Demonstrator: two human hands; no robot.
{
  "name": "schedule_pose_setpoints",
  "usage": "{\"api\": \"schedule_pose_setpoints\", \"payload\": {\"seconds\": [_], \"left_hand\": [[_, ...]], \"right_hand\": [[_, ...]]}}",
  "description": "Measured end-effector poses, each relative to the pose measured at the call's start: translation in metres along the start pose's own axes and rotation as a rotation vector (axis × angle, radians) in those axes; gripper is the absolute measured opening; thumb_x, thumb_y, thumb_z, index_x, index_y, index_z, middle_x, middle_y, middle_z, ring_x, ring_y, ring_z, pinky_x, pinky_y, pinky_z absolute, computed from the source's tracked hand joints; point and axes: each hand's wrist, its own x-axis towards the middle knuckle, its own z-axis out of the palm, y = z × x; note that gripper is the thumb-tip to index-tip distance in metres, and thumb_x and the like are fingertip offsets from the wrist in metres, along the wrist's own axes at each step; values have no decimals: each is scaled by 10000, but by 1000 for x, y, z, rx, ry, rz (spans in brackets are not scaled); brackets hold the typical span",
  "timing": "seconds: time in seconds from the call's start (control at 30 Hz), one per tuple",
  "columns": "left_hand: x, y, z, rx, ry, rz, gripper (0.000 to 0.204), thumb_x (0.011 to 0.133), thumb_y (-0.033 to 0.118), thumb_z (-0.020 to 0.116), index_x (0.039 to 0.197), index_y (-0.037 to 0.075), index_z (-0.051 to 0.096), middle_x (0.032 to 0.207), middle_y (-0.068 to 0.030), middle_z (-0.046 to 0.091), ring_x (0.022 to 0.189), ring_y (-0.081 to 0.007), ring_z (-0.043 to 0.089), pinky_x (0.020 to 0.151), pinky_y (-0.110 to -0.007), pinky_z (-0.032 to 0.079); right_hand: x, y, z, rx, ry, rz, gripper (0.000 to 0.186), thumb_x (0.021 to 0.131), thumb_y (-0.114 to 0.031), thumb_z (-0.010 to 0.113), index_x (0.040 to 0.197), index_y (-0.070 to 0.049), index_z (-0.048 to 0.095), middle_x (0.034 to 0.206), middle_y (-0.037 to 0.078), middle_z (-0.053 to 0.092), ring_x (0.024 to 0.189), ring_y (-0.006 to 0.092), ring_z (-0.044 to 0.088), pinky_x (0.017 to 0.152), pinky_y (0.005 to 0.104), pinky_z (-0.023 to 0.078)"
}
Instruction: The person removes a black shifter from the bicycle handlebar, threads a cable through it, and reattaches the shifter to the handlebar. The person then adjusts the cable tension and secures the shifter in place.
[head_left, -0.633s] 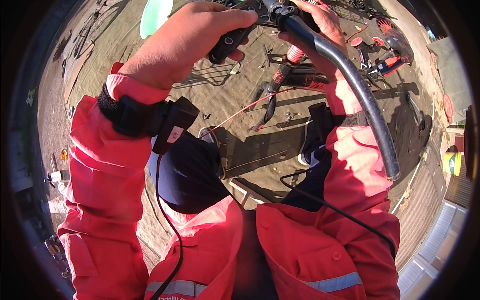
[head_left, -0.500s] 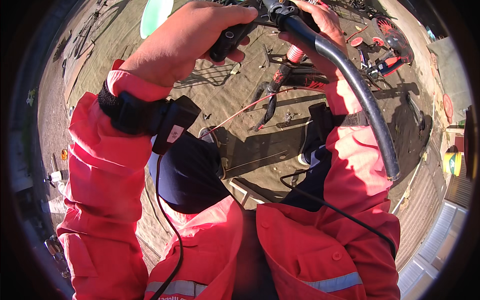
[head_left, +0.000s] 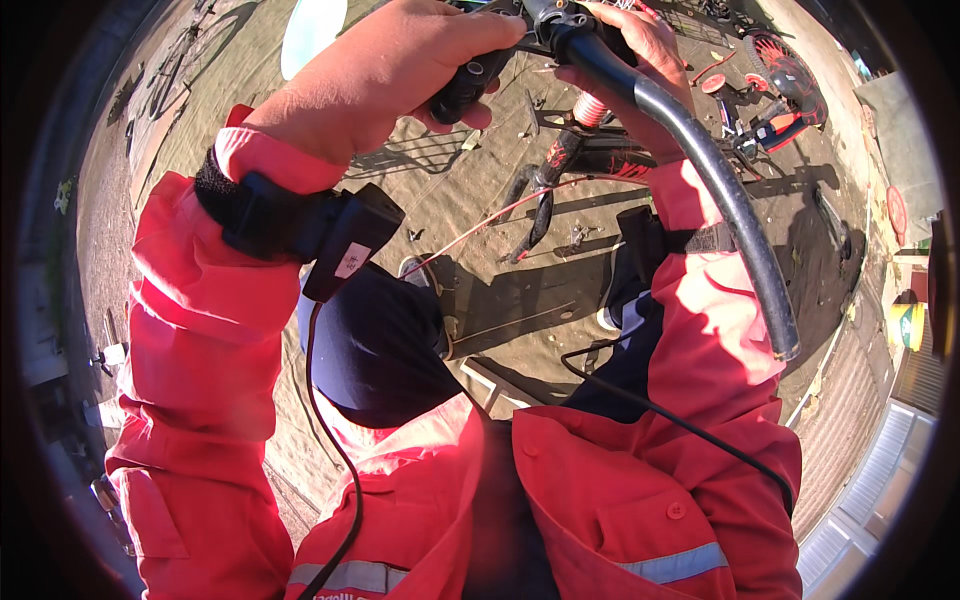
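Observation:
My left hand (head_left: pixel 400 70) is raised near the top of the view, its fingers wrapped around a black lever-like part (head_left: pixel 470 85) at the upper end of a curved black handlebar tube (head_left: pixel 720 200). My right hand (head_left: pixel 640 70) is behind the tube, its fingers curled against the same upper end by a black clamp (head_left: pixel 550 15). The bare tube sweeps down to the right and ends open at the lower right. Both sleeves are red, and a black strap with a small box (head_left: pixel 330 235) sits on my left wrist.
Below on the dirt ground lie a black bicycle frame with a red spring shock (head_left: pixel 590 110), a red cable (head_left: pixel 480 225), and red-and-black parts (head_left: pixel 780 80) at the upper right. My shoes (head_left: pixel 430 290) stand on a flat board. A yellow-green container (head_left: pixel 910 325) is at the right.
Both hands and the handlebar stay in nearly the same place; my left hand has shifted slightly on the lever part.

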Motion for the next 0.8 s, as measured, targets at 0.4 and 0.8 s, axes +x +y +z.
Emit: {"api": "schedule_pose_setpoints", "payload": {"seconds": [0.4,0.8], "left_hand": [[-4,-21,2,779,170,582,520,958,183,740,1422,52,548,1000,-118,703,932,-225,703,825,-353,550],[-10,-26,-7,441,146,396,560,962,215,765,1452,49,549,1160,-96,718,995,-161,686,876,-309,544]], "right_hand": [[4,-5,-4,507,-93,381,437,975,-238,702,1291,48,606,919,100,678,568,111,647,515,226,551],[1,3,2,536,-22,325,368,994,-73,666,1338,32,588,960,123,689,613,126,677,495,222,562]]}}
